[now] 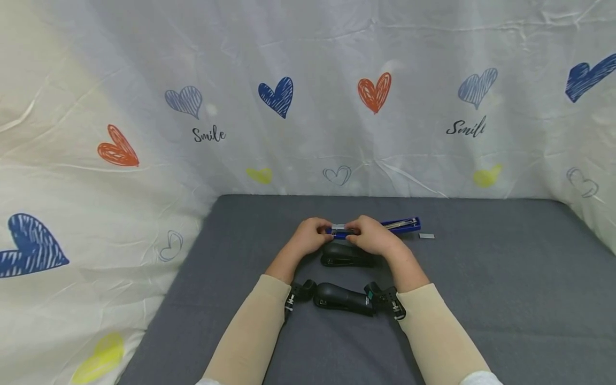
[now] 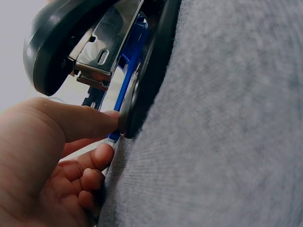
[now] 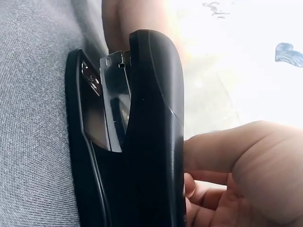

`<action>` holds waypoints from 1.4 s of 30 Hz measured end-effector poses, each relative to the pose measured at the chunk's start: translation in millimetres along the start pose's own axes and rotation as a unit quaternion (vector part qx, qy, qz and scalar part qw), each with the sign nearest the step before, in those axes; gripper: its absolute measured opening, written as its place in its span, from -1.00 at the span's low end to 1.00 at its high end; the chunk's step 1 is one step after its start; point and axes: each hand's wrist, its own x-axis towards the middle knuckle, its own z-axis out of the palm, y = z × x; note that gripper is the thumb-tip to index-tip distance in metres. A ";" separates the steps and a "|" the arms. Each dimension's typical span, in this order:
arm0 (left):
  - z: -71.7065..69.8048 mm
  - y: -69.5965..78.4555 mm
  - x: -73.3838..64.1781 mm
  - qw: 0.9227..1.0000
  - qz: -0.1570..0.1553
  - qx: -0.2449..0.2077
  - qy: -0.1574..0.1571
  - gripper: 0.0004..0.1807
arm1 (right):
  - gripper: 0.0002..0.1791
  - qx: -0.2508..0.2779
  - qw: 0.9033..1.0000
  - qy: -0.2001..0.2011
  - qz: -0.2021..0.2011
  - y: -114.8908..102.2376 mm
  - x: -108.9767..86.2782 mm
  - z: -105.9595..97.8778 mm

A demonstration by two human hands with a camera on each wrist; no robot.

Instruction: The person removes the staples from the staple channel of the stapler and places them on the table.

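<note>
A blue stapler (image 1: 403, 225) lies opened out at the far middle of the table, both hands at its left part. My left hand (image 1: 308, 235) pinches its left end between thumb and fingers; the left wrist view shows the thumb by a blue strip (image 2: 124, 90), partly behind a black stapler. With thumb and forefinger my right hand (image 1: 372, 235) grips the blue stapler farther right. Silvery metal (image 1: 339, 226) shows between the hands. In the right wrist view the right fingertips are hidden behind a black stapler (image 3: 156, 123).
Just in front of the hands lies one black stapler (image 1: 344, 256), and another black stapler (image 1: 343, 298) lies nearer, between the wrist cameras. A small grey staple strip (image 1: 426, 236) rests right of the blue stapler. A white curtain with hearts (image 1: 308, 133) hangs behind the grey table (image 1: 481, 299).
</note>
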 end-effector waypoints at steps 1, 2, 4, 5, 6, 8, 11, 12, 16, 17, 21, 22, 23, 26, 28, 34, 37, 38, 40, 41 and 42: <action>0.0 -0.3 -0.1 1.000 0.001 0.001 0.001 -0.67 | -0.56 0.004 1.000 -0.001 0.001 0.7 0.4 0.5; -0.1 -0.5 -0.3 1.000 0.001 0.001 0.002 -0.67 | -0.56 0.010 1.000 -0.001 0.003 1.3 0.8 0.9; 0.0 -1.0 -0.5 1.000 0.003 0.003 0.003 -0.67 | -0.55 0.017 1.000 0.001 0.006 2.7 1.3 1.7; 0.0 -1.2 -0.5 1.000 0.003 0.003 0.004 -0.68 | -0.56 0.022 1.000 0.003 0.007 3.1 1.4 1.9; 0.1 -1.3 -0.6 1.000 0.004 0.003 0.004 -0.68 | -0.56 0.028 1.000 0.006 0.008 3.7 1.4 1.9; 0.1 -1.0 -0.8 1.000 0.003 0.001 0.004 -0.68 | -0.58 0.043 0.999 0.012 0.010 3.8 1.0 1.6; -0.3 0.2 -1.2 1.000 0.002 -0.002 0.004 -0.68 | -0.59 0.062 0.998 0.016 0.006 3.5 -0.1 0.4; -0.5 0.9 -1.5 1.000 0.001 -0.003 0.003 -0.68 | -0.60 0.066 0.998 0.018 0.006 3.3 -0.5 0.0; -1.9 3.4 -2.0 1.000 -0.002 -0.002 0.002 -0.68 | -0.59 0.072 0.997 0.023 -0.005 2.6 -1.5 -0.8; -2.1 3.8 -2.1 1.000 -0.002 0.000 0.002 -0.67 | -0.59 0.072 0.997 0.026 -0.006 2.3 -1.4 -0.6; -2.5 4.0 -2.4 1.000 -0.001 0.002 0.001 -0.68 | -0.58 0.084 0.996 0.030 -0.012 0.0 -2.2 -0.6; -2.4 3.5 -2.4 1.000 0.000 0.002 0.001 -0.68 | -0.57 0.088 0.996 0.032 -0.011 -0.4 -2.2 -0.5; -2.4 3.0 -2.5 1.000 0.001 0.002 0.001 -0.68 | -0.56 0.094 0.995 0.033 -0.010 -0.6 -2.4 -0.5; -2.2 1.8 -2.7 1.000 0.002 0.001 0.002 -0.68 | -0.53 0.107 0.994 0.028 -0.016 -0.2 -2.4 0.2; -2.1 1.1 -2.6 1.000 0.002 0.002 0.002 -0.67 | -0.53 0.109 0.994 0.022 -0.021 0.3 -2.3 0.5; -1.5 0.2 -2.9 1.000 -0.003 -0.001 -0.001 -0.66 | -0.57 0.116 0.993 0.026 -0.026 0.6 -2.7 1.1; -1.6 0.6 -3.1 1.000 -0.002 0.001 -0.001 -0.66 | -0.61 0.127 0.990 0.057 -0.013 -0.2 -3.1 1.1; -1.4 0.5 -3.0 1.000 -0.001 0.001 -0.001 -0.67 | -0.63 0.130 0.989 0.073 -0.006 -0.5 -3.2 0.9; -1.3 0.8 -2.9 1.000 -0.001 0.003 -0.001 -0.68 | -0.66 0.137 0.984 0.111 0.013 -1.2 -3.8 0.1; -1.3 1.2 -2.8 1.000 -0.001 0.004 0.001 -0.68 | -0.68 0.138 0.981 0.131 0.023 -1.3 -3.8 -0.4; -1.1 1.4 -2.6 1.000 -0.001 0.005 0.002 -0.69 | -0.70 0.139 0.978 0.151 0.032 -1.3 -3.9 -1.0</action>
